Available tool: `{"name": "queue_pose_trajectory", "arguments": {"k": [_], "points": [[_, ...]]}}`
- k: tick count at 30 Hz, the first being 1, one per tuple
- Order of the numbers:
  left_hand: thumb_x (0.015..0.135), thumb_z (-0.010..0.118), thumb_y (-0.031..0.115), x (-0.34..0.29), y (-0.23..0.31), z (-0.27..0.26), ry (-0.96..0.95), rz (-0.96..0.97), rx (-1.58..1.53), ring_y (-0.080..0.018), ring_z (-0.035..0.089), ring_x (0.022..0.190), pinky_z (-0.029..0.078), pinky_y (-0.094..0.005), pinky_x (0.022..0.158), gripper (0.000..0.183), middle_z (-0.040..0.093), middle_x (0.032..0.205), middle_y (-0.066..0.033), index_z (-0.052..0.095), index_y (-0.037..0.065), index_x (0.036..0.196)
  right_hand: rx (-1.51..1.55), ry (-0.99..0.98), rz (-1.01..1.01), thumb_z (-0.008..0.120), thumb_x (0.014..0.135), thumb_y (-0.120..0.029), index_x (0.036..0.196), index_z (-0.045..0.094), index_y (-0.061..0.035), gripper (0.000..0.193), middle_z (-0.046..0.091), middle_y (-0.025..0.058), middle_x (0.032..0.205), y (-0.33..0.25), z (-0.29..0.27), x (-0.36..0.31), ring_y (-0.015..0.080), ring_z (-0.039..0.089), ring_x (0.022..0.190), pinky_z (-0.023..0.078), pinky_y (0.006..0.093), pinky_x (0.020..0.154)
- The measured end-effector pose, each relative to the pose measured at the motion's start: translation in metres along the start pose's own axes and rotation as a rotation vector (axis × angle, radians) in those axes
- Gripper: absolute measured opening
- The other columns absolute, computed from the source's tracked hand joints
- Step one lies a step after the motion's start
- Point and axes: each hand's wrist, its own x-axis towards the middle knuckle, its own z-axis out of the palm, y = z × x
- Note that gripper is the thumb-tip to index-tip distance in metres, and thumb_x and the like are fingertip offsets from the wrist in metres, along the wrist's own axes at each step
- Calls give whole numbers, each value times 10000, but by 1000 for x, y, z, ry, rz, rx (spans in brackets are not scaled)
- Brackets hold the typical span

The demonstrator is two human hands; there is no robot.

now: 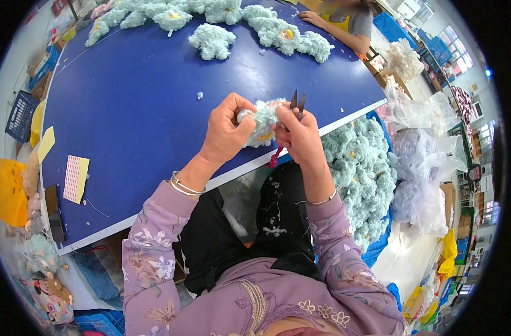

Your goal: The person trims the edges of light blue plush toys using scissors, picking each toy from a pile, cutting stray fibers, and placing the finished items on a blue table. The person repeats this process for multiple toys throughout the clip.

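Observation:
Between my two hands, just over the near edge of the blue table, is a small pale mint plush piece (262,119) with a bit of yellow on it. My left hand (228,130) pinches its left end between thumb and fingers. With thumb and fingertips my right hand (300,134) grips its right side. That same hand also keeps hold of dark thread snips (298,102), blades pointing up and away from me. A magenta cord (274,158) hangs below the right hand. The fingers hide part of the plush piece and most of the snips.
More mint plush pieces (213,41) lie along the table's (138,123) far side, near another person's arm (334,31). A blue-lined heap of mint plush (359,179) stands at my right. Label sheets (76,178) lie on the left edge; clear bags (420,179) are farther right.

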Motion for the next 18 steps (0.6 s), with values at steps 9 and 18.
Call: {"name": "queue_pose_trajectory", "arguments": {"k": [9,18], "points": [[785,638,22,1,8,6,-50,121,234,-51,486,674,440,-225,614,193,547,782,5,539,46,949,-552,118,-354,624,895,-97,1042,623,21,189,612,3,787,5,-8,11,44,533,721,450,220,644],[736,710,32,7,1,11,-28,236,332,-174,570,735,482,-299,678,344,568,845,-66,560,38,1045,-887,49,-383,644,798,-47,887,624,35,123,563,-25,731,-9,-12,10,55,486,686,419,235,610]]}}
